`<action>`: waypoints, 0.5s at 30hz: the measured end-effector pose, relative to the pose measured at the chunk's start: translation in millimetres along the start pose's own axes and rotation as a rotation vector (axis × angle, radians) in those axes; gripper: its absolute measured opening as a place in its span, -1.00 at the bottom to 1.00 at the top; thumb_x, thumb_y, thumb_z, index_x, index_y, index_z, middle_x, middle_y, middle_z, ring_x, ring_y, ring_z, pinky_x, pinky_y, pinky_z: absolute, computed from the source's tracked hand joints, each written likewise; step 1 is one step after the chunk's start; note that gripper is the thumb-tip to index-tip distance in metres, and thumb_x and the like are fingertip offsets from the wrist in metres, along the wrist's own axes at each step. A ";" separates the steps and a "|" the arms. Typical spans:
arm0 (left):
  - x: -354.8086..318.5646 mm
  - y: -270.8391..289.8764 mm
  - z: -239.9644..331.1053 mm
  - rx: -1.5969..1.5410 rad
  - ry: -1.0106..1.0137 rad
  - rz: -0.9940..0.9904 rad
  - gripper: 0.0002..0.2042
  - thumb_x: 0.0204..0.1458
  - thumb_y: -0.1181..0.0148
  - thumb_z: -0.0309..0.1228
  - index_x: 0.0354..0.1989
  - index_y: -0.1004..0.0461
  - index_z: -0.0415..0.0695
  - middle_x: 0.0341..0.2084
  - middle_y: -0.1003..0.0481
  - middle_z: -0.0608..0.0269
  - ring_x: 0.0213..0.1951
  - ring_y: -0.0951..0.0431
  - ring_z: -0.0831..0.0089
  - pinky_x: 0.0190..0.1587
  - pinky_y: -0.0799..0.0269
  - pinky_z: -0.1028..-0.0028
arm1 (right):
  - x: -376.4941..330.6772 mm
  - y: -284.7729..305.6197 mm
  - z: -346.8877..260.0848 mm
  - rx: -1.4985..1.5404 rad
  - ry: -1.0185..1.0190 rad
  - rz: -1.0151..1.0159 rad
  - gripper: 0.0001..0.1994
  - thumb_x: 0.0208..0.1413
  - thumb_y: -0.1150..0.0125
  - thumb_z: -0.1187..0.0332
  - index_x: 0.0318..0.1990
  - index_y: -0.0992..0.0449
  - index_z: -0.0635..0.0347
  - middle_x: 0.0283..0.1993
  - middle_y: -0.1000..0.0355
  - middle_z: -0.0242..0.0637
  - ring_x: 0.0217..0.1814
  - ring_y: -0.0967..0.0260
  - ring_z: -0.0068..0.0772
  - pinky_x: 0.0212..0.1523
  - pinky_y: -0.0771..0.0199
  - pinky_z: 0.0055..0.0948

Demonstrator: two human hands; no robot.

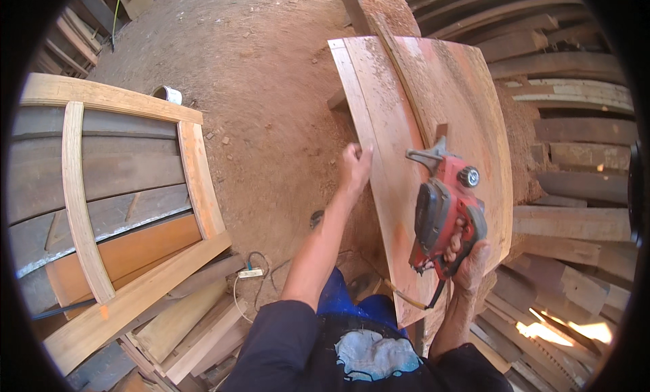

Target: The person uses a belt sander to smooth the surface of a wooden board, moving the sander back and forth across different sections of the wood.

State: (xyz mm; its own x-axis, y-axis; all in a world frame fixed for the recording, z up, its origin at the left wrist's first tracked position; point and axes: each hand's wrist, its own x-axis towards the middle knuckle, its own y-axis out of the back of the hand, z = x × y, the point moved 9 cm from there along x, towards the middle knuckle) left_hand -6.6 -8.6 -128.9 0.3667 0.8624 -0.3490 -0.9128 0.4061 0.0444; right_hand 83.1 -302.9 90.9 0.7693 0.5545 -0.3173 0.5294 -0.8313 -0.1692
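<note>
Right grip wraps rear handle of red electric planer (441, 212), tilted over wooden panel (396, 182) | left hand (355, 167) curled near panel edge, grip unclear | advice: sweep shavings (447, 55), trail cord (437, 296) clear, seat sole flat, press evenly

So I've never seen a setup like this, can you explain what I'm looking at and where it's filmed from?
There's no robot here, just a person's two bare hands. The one picture comes from a wide fisheye camera on their head, looking down, so straight edges bend near the rim. The right hand grips a red and black power planer over a large wooden panel. Wood shavings and a long narrow strip of wood lie on that panel. The left hand, fingers curled, is at its left edge; I can't tell whether they touch.
</note>
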 end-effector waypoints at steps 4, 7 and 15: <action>-150.1 -12.0 -52.9 0.162 0.072 -0.364 -0.71 0.20 -0.28 -0.30 -0.43 -0.40 -0.25 -0.57 -0.43 0.29 -0.46 -0.40 0.51 -0.35 -0.43 0.38 | -10.1 -7.6 4.3 -0.011 -0.011 -0.044 -0.21 0.25 -0.10 -0.36 0.19 -0.40 0.30 -0.40 -0.36 -0.41 -0.51 -0.27 -0.62 -0.50 -0.32 -0.60; -272.7 8.8 -116.2 -0.095 0.246 -0.640 -0.79 0.26 -0.25 -0.35 -0.24 -0.45 -0.27 -0.44 -0.49 0.37 -0.39 -0.45 0.59 -0.28 -0.44 0.49 | -27.0 -25.8 16.2 -0.029 -0.092 -0.144 -0.49 0.40 -0.07 -0.05 0.10 -0.44 0.30 -0.47 -0.38 -0.43 -0.54 -0.32 -0.62 -0.55 -0.34 -0.57; -357.5 129.6 -87.9 0.080 0.243 0.027 -0.34 0.18 -0.35 -0.14 0.33 -0.31 -0.32 -0.02 -0.47 0.13 0.02 -0.49 0.36 0.09 -0.43 0.37 | -102.9 -28.1 65.1 -0.145 -0.221 -0.329 -0.60 0.38 -0.14 0.00 -0.04 -0.47 0.23 -0.50 -0.37 -0.45 -0.58 -0.34 -0.62 -0.62 -0.38 -0.51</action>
State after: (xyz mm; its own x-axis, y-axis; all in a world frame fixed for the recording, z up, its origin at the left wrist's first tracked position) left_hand -271.8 -290.9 -80.6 0.2798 0.7788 -0.5614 -0.9009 0.4151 0.1268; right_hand -34.2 -339.0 67.6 0.4643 0.7550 -0.4631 0.7908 -0.5888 -0.1670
